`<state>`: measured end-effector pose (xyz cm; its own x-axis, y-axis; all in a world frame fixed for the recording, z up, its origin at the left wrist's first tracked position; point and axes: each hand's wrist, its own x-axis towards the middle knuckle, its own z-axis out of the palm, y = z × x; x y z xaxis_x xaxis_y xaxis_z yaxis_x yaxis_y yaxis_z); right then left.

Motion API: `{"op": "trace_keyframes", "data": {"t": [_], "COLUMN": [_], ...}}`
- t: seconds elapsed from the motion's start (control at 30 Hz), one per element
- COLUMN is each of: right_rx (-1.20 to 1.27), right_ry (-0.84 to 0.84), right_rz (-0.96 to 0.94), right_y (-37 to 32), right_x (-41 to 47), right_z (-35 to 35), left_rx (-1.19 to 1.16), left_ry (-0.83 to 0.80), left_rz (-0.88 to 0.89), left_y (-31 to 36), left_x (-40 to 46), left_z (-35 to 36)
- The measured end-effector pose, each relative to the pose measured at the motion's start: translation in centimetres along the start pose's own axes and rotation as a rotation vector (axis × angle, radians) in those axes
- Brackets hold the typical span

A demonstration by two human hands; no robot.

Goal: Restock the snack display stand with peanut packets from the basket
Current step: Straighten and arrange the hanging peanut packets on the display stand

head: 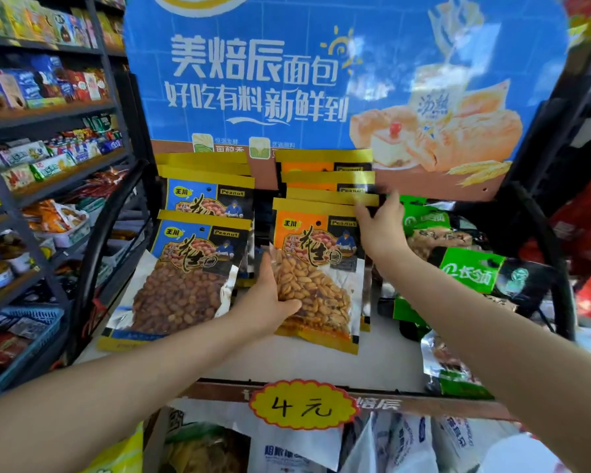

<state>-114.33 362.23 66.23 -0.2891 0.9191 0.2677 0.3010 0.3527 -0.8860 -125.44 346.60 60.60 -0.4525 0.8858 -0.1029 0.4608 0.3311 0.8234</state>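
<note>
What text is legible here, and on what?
"美焙辰面包" and "好吃有料新鲜到": blue backboard sign
"王川", "Peanut", "花生": orange-label peanut packet, held by left hand and right hand
Same words: blue-label peanut packet
"4元": yellow price tag
"长领", uncertain: green packet
Side shelf boxes: too blurred.

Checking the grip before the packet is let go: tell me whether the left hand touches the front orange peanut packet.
Touching. The head view shows the left hand with its thumb over the front orange peanut packet's clear window.
</note>
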Motion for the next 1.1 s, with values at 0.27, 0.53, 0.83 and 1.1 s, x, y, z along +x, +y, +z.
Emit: {"op": "trace_keyframes", "data": {"t": [0.27, 0.53, 0.83, 1.1], "right_rx": [0.093, 0.066, 0.207, 0.066], "right_ry": [0.015, 0.064, -0.104, -0.027], "right_rz": [-0.009, 0.01, 0.078, 0.066], "right_y": [0.5, -0.6, -2.4, -2.4], "right_x": [1.2, 0.8, 1.8, 2.5], "right_z": [1.8, 1.0, -0.7, -1.5], "left_rx": [0.177, 0.047, 0.044, 0.129], "left_ry": [-0.048, 0.037, 0.048, 0.073], "left_rz": [0.032, 0.06, 0.039, 0.012], "left_y": [0.6, 0.2, 0.4, 0.8], "left_x": [-1.4, -0.6, -0.8, -1.0], "left_z": [1.0, 1.6, 1.5, 2.3]}}
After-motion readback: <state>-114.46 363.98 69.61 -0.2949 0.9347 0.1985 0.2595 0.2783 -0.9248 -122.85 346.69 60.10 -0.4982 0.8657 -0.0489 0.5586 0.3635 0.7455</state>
